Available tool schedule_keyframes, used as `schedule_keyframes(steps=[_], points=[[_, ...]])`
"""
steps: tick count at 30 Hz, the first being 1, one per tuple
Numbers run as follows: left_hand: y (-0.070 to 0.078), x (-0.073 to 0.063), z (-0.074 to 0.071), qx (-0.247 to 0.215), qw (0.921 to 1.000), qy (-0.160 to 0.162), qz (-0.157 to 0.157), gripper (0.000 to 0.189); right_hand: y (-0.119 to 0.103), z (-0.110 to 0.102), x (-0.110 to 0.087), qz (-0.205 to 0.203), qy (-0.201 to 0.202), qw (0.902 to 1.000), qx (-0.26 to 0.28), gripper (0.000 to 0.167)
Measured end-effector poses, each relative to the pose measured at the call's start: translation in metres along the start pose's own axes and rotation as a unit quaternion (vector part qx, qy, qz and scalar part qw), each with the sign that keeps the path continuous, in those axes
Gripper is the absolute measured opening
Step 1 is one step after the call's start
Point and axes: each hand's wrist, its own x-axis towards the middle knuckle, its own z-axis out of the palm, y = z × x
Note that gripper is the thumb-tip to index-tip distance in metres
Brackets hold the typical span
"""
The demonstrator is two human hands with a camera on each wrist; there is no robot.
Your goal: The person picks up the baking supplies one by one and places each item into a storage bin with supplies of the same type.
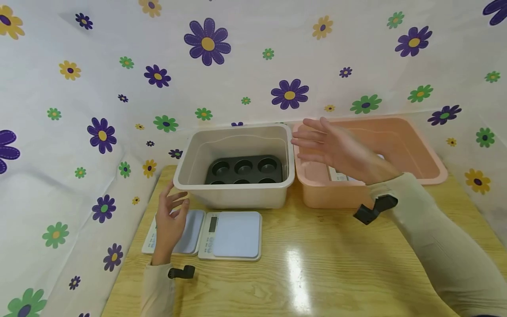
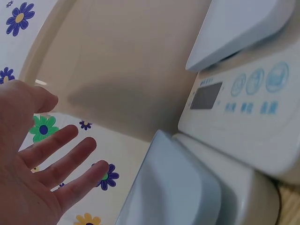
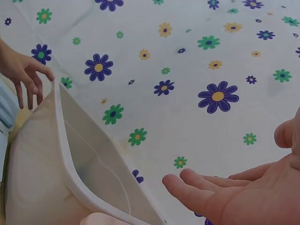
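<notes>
My left hand (image 1: 170,220) is at the left front corner of a beige plastic bin (image 1: 233,196), one fingertip right at the rim. Its fingers are spread and loosely bent, with nothing held, as the left wrist view also shows. A dark muffin tin (image 1: 255,165) with round cups lies inside this bin. Over the left part of a pink bin (image 1: 412,145), my right hand (image 1: 336,152) hovers with fingers extended toward the beige bin. It holds nothing. Below it in the pink bin, a white object (image 1: 337,175) shows partly; the hand hides the rest.
Two white kitchen scales stand side by side before the beige bin: the right scale (image 1: 236,234) in full view, the left scale (image 1: 192,231) partly behind my left hand. Both bins stand at the back of the wooden table (image 1: 336,264), against a flower-patterned sheet (image 1: 245,75).
</notes>
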Motion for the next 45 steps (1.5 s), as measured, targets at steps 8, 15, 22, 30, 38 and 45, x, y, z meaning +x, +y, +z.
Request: schedule_keyframes(steps=[8, 15, 22, 30, 38, 45], points=[[-0.006, -0.007, -0.013, 0.042, 0.9986, 0.030, -0.013, 0.039, 0.004, -0.013, -0.023, -0.017, 0.035, 0.9990, -0.024, 0.073], [-0.007, -0.009, -0.020, 0.070, 0.9962, 0.050, -0.015, 0.025, 0.006, -0.018, -0.043, -0.035, 0.086, 0.9935, -0.067, 0.065], [-0.015, -0.012, -0.027, 0.105, 0.9924, 0.061, -0.017, 0.023, 0.016, -0.035, -0.059, -0.092, 0.125, 0.9875, -0.030, 0.064], [-0.023, -0.020, -0.037, 0.137, 0.9874, 0.074, -0.031, 0.016, 0.025, -0.056, -0.084, -0.159, 0.124, 0.9794, 0.005, 0.054], [-0.030, -0.031, -0.056, 0.165, 0.9807, 0.083, -0.065, 0.021, 0.035, -0.076, -0.109, -0.163, 0.155, 0.9737, 0.035, 0.061], [-0.031, -0.036, -0.065, 0.187, 0.9743, 0.082, -0.096, 0.025, 0.047, -0.093, -0.130, -0.148, 0.198, 0.9680, 0.044, 0.062]])
